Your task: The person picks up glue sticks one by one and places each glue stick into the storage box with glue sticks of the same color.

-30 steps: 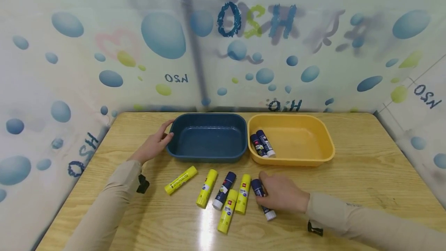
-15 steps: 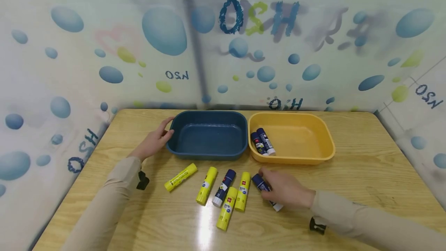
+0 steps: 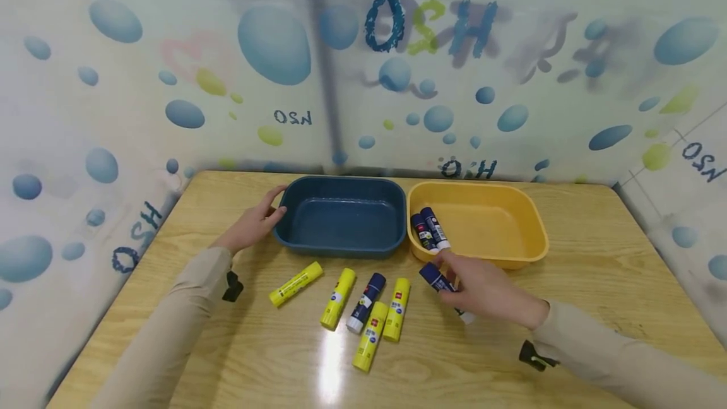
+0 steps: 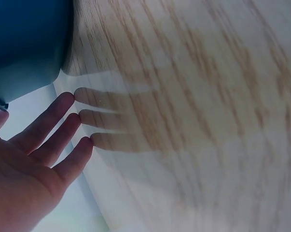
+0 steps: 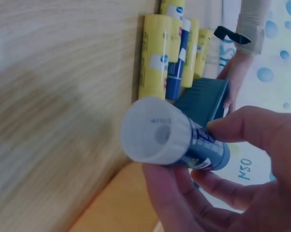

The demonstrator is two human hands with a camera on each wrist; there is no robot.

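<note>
My right hand (image 3: 494, 286) holds a dark-blue glue stick (image 3: 436, 276) between thumb and fingers, in front of the yellow bin. In the right wrist view, the white base end of this glue stick (image 5: 159, 133) faces the camera, and thumb and fingers pinch its sides. My left hand (image 3: 250, 227) is at the left rim of the dark-blue bin (image 3: 341, 250), fingers fairly straight. The left wrist view shows the fingertips (image 4: 68, 99) down at the table beside the bin's wall. Two dark-blue glue sticks (image 3: 434, 228) lie inside the yellow bin (image 3: 536, 251), against its left wall.
On the wooden table (image 3: 255, 365), several yellow glue sticks (image 3: 369, 339) and one dark-blue glue stick (image 3: 366, 303) lie in front of the bins. One yellow stick (image 3: 295, 284) lies apart at the left. A patterned wall covering (image 3: 363, 68) rises behind the table.
My right hand has lifted the dark-blue glue stick and moved it away from the yellow sticks, toward the yellow bin's front edge. My left hand has stayed at the blue bin.
</note>
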